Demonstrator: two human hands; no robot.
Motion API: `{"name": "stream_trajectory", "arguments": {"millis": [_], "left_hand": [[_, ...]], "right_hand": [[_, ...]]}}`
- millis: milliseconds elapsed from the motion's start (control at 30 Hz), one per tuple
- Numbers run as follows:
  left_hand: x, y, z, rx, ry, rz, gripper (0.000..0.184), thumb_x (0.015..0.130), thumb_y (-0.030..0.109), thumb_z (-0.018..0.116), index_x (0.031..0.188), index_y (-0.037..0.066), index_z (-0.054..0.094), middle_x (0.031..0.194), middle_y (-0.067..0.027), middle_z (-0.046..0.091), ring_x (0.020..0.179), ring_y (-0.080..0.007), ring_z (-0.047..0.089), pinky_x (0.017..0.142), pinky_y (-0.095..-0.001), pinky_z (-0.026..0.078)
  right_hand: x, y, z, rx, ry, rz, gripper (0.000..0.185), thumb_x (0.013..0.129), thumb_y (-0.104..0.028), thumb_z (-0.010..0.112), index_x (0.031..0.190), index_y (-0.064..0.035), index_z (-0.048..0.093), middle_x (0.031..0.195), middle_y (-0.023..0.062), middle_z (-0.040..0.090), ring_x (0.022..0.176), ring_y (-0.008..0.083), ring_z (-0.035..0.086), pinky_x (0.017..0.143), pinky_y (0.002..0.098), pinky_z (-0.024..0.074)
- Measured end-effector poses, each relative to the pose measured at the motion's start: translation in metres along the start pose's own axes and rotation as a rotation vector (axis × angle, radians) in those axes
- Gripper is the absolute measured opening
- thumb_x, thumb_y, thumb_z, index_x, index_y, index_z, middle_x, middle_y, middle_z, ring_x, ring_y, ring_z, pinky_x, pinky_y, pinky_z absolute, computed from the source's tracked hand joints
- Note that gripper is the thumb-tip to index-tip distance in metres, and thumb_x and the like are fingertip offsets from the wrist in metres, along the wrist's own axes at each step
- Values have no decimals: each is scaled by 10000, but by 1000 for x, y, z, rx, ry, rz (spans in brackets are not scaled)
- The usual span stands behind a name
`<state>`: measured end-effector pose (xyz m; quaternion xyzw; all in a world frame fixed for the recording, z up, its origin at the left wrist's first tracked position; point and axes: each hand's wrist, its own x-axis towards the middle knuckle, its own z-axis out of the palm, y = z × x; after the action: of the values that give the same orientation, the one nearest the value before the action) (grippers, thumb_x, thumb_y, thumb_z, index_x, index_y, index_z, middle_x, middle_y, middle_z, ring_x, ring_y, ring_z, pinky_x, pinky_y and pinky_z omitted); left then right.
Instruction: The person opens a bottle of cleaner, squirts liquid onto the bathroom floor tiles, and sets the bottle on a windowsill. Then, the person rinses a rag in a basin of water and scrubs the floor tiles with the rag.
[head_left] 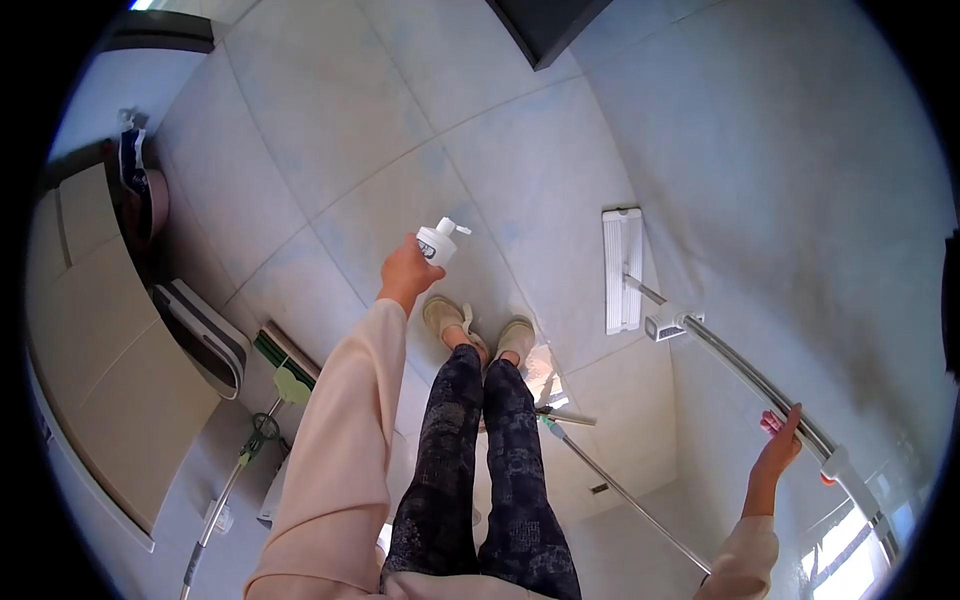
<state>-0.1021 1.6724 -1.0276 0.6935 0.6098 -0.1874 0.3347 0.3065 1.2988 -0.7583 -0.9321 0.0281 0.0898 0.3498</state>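
Observation:
My left hand is wrapped round a white pump bottle, held out above the floor in front of my shoes. The bottle has a dark printed label, partly covered by my fingers, and its nozzle points right. On the right, my right hand is closed at the metal pole of a flat mop; some of its fingers are hidden. A white block sits low on that pole, and the mop's long white head lies by the wall.
A green-and-grey broom leans at the left near a grey-white bin-like object and a beige cabinet. Another long-handled tool lies behind my legs. A dark-edged object juts in at the top. Tiles cover the floor.

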Motion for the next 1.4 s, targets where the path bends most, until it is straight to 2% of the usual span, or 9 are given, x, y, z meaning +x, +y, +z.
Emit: {"name": "stream_trajectory", "arguments": {"millis": [467, 533, 567, 600, 700, 833, 1033, 1267, 1400], "left_hand": [[-40, -22, -21, -17, 21, 46, 601, 562, 317, 794, 996, 44, 481, 893, -174, 643, 865, -365, 624, 740, -439, 500], [-50, -27, -31, -35, 20, 84, 576, 580, 297, 792, 992, 55, 471, 891, -166, 633, 861, -365, 616, 734, -452, 492], [-53, -32, -36, -41, 24, 79, 576, 580, 297, 792, 992, 55, 471, 891, -166, 633, 861, -365, 616, 734, -452, 492], [-58, -36, -36, -54, 51, 103, 563, 588, 287, 793, 990, 60, 472, 890, -165, 630, 852, -368, 612, 730, -458, 488], [-71, -54, -37, -129, 111, 126, 548, 602, 270, 796, 997, 66, 477, 896, -162, 625, 847, -372, 604, 731, -462, 484], [-106, -72, -35, -248, 207, 123, 561, 606, 270, 802, 1030, 71, 492, 892, -147, 615, 868, -348, 589, 732, -436, 491], [-175, -59, 28, -363, 337, 42, 646, 589, 265, 823, 1106, 82, 482, 944, -149, 605, 908, -347, 572, 764, -428, 481], [-248, -33, 139, -476, 283, -175, 717, 581, 282, 830, 1146, 69, 445, 958, -174, 597, 920, -369, 561, 766, -447, 474], [-290, -7, 204, -504, 228, -243, 728, 581, 292, 827, 1146, 57, 433, 947, -182, 596, 913, -377, 564, 767, -452, 474]], "right_hand": [[-26, -3, -13, -83, -21, 282, 738, 842, -582, 545, 1197, 62, 492, 664, 145, 628, 581, 191, 627, 503, 266, 521], [-32, -2, -7, -61, -3, 254, 790, 834, -603, 535, 1287, 35, 429, 745, 162, 638, 593, 208, 636, 515, 278, 531], [-35, -4, -8, -77, -52, 346, 808, 827, -625, 524, 1322, 2, 405, 1001, 182, 607, 642, 230, 650, 520, 296, 537], [-34, -7, -5, -84, -61, 330, 808, 827, -625, 524, 1322, 2, 405, 1001, 182, 607, 642, 230, 650, 520, 296, 537], [-32, 7, 1, -83, -130, 383, 856, 793, -666, 531, 1327, -10, 394, 1299, 175, 424, 743, 260, 656, 543, 316, 538], [-45, 7, 1, -175, -324, 478, 935, 747, -729, 521, 1379, -75, 306, 1339, 155, 395, 831, 313, 635, 654, 417, 542], [-46, 16, 2, -227, -534, 675, 991, 752, -780, 435, 1414, -78, 205, 1369, 190, 365, 996, 353, 588, 789, 468, 532], [-39, 61, -9, -360, -582, 482, 877, 838, -715, 376, 1436, -101, 189, 1333, 197, 399, 951, 310, 593, 743, 419, 527], [-34, 85, -16, -340, -567, 460, 850, 853, -701, 375, 1396, -53, 287, 1290, 171, 457, 923, 260, 585, 708, 371, 485]]}}
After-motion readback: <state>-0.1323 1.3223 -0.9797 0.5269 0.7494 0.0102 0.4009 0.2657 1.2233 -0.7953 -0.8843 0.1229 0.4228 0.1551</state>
